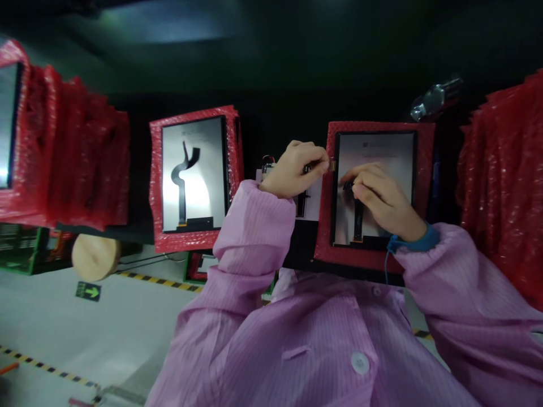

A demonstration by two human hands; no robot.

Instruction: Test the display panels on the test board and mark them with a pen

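My left hand (pixel 299 167) is closed in a pinch at the left edge of a display panel (pixel 388 158). Between its fingertips is a small flat cable connector (pixel 332 165) with a gold-coloured end. Over the panel, my right hand (pixel 384 198) pinches the upper end of a black ribbon cable (pixel 358 217) that rises from the panel's lower edge. The exact grip of the right fingertips is partly hidden. Red bubble wrap (pixel 324 226) lies under this panel. Partly behind my left hand and wrist sits a white board with small electronic parts (pixel 313 200).
Another panel (pixel 193 186) with a curved ribbon cable rests on red bubble wrap to the left. Red bubble-wrap sleeves (pixel 85 152) stand in a row at far left, with more sleeves (pixel 504 186) at far right. A clear shiny object (pixel 436 99) lies behind. A round stool (pixel 95 257) is below the table.
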